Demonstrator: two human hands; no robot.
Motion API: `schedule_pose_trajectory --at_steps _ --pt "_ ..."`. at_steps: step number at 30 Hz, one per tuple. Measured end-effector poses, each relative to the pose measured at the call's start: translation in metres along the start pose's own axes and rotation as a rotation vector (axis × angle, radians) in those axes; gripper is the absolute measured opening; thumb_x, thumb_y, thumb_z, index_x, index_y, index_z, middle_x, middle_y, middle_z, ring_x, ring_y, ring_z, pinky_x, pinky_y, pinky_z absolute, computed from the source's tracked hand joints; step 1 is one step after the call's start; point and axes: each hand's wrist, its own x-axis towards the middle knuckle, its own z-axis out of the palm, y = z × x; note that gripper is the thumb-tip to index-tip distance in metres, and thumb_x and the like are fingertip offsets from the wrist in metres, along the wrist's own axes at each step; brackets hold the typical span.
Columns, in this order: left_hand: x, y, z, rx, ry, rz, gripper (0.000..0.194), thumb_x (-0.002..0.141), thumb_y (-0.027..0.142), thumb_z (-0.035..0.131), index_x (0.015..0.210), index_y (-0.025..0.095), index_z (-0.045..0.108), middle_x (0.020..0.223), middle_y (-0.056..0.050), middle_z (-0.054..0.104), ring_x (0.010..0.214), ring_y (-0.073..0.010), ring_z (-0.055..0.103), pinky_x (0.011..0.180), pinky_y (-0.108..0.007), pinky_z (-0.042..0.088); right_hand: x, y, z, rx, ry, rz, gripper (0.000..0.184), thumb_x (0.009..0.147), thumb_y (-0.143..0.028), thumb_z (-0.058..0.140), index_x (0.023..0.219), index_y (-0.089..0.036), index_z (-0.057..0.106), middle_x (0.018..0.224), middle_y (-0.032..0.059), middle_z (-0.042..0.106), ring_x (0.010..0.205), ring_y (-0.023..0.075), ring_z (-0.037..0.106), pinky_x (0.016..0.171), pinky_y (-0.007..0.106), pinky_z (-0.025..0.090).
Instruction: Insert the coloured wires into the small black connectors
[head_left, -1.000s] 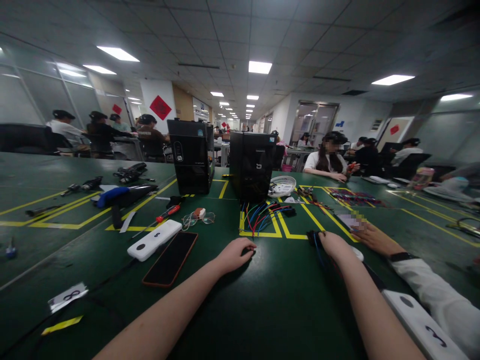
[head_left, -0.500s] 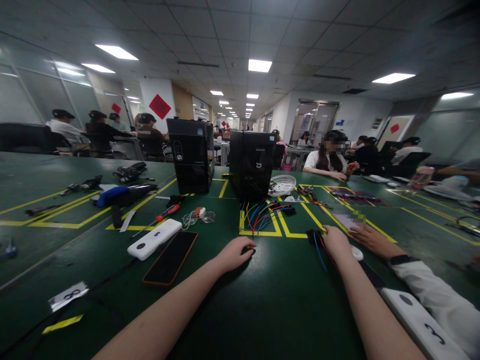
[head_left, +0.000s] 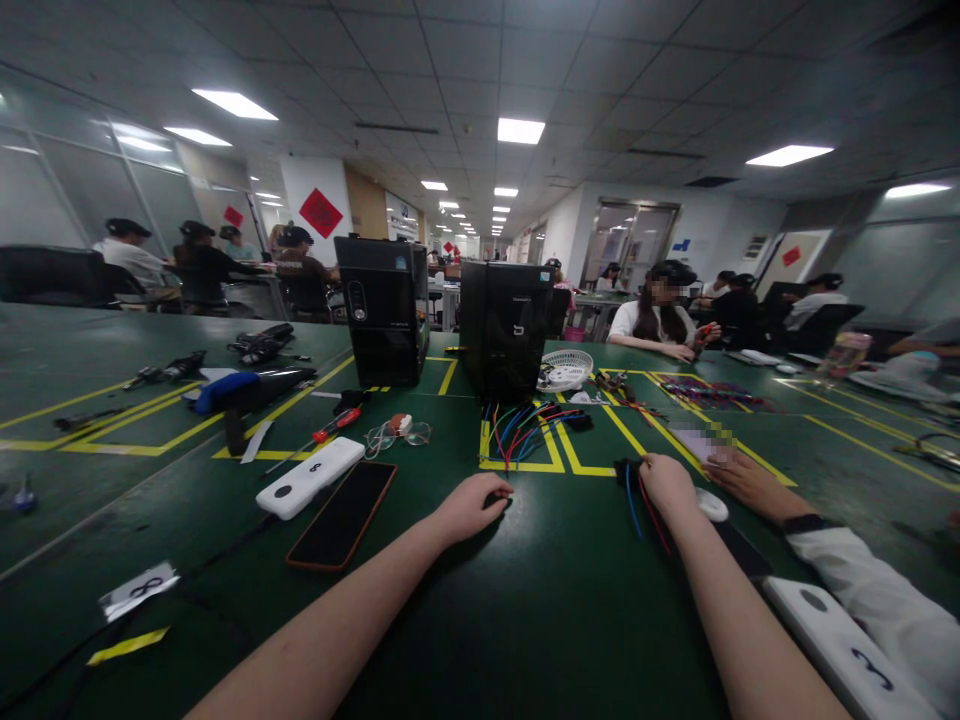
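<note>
My left hand (head_left: 474, 506) rests on the green table (head_left: 525, 600), its fingers loosely curled, with a gap between thumb and forefinger and nothing visible in it. Further right, my right hand (head_left: 667, 485) is closed on a black wire connector (head_left: 625, 473) lying low on the table. A blue wire (head_left: 634, 505) and a red wire (head_left: 655, 515) trail from it towards me; its far side is hidden by my fingers. Ahead, between the hands, a fan of coloured wires (head_left: 514, 432) with a black end lies inside yellow tape.
Two black computer towers (head_left: 384, 345) stand ahead. To the left lie a phone (head_left: 341, 520), a white power bank (head_left: 311, 478), a red screwdriver (head_left: 330, 428) and glasses (head_left: 397, 433). A co-worker's hand (head_left: 750, 485) and another power bank (head_left: 832, 635) are close on my right.
My right hand has shifted and turned slightly, and the blue and red wires below it now show more clearly and spread apart. My left hand has stayed in place.
</note>
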Motion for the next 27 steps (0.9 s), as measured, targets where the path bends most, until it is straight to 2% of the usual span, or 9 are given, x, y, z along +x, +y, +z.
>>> schedule_pose_trajectory --at_steps 6,10,13,17,20,22,25,27 --pt "0.0 -0.001 0.0 -0.004 0.0 -0.005 0.02 0.083 0.017 0.05 0.099 0.018 0.061 0.097 -0.004 0.064 0.091 -0.0167 0.057 0.086 -0.028 0.044 0.002 0.001 -0.001 0.006 -0.055 -0.045 0.032 0.084 -0.015 0.038 0.086 -0.009 0.069 0.087 0.0158 0.065 0.083 0.022 0.061 0.07 0.029 0.04" --pt "0.0 -0.001 0.001 -0.008 0.002 -0.004 0.02 0.083 0.017 0.05 0.099 0.018 0.062 0.097 -0.004 0.064 0.091 -0.0169 0.058 0.085 -0.029 0.044 -0.001 -0.003 0.001 -0.019 -0.041 -0.047 0.042 0.091 -0.032 0.033 0.086 -0.01 0.069 0.094 0.0165 0.061 0.081 0.0222 0.061 0.07 0.03 0.041" --pt "0.0 -0.001 0.001 -0.019 0.003 -0.005 0.02 0.083 0.017 0.05 0.099 0.018 0.062 0.097 -0.004 0.064 0.091 -0.0168 0.058 0.084 -0.028 0.045 -0.007 -0.016 0.0 -0.048 -0.027 -0.087 0.047 0.091 -0.039 0.032 0.086 -0.01 0.069 0.095 0.0166 0.06 0.082 0.0222 0.06 0.073 0.031 0.041" --pt "0.0 -0.004 0.003 -0.065 0.021 -0.042 0.02 0.083 0.02 0.05 0.1 0.018 0.062 0.096 -0.004 0.064 0.089 -0.0167 0.059 0.083 -0.028 0.046 -0.034 -0.057 -0.008 -0.075 -0.018 -0.214 0.042 0.091 -0.037 0.037 0.088 -0.009 0.067 0.092 0.0162 0.061 0.083 0.022 0.06 0.073 0.03 0.042" --pt "0.001 -0.007 0.006 -0.085 0.065 -0.097 0.021 0.084 0.022 0.05 0.101 0.018 0.063 0.096 -0.005 0.064 0.087 -0.0172 0.059 0.081 -0.029 0.047 -0.068 -0.1 -0.009 -0.055 0.019 -0.361 0.036 0.088 -0.036 0.042 0.092 -0.011 0.066 0.093 0.015 0.062 0.086 0.024 0.059 0.072 0.032 0.043" --pt "0.003 -0.011 0.008 -0.059 0.139 -0.145 0.019 0.083 0.021 0.05 0.096 0.017 0.064 0.092 -0.005 0.065 0.087 -0.0183 0.059 0.083 -0.03 0.046 -0.093 -0.128 -0.004 -0.007 0.058 -0.478 0.032 0.086 -0.034 0.046 0.102 -0.012 0.064 0.1 0.0144 0.062 0.092 0.0245 0.057 0.076 0.033 0.043" --pt "0.005 -0.015 0.009 -0.039 0.23 -0.222 0.019 0.083 0.017 0.048 0.091 0.016 0.065 0.091 -0.006 0.066 0.088 -0.0189 0.059 0.084 -0.031 0.046 -0.122 -0.158 0.012 0.072 0.132 -0.623 0.048 0.084 -0.035 0.05 0.126 -0.012 0.049 0.12 0.0153 0.056 0.109 0.0266 0.05 0.09 0.039 0.038" --pt "0.005 -0.018 0.009 -0.046 0.267 -0.252 0.02 0.084 0.016 0.045 0.09 0.016 0.064 0.092 -0.006 0.066 0.089 -0.0186 0.059 0.085 -0.031 0.046 -0.132 -0.168 0.022 0.123 0.163 -0.711 0.056 0.084 -0.039 0.049 0.134 -0.014 0.041 0.132 0.0135 0.048 0.121 0.0266 0.04 0.101 0.043 0.028"
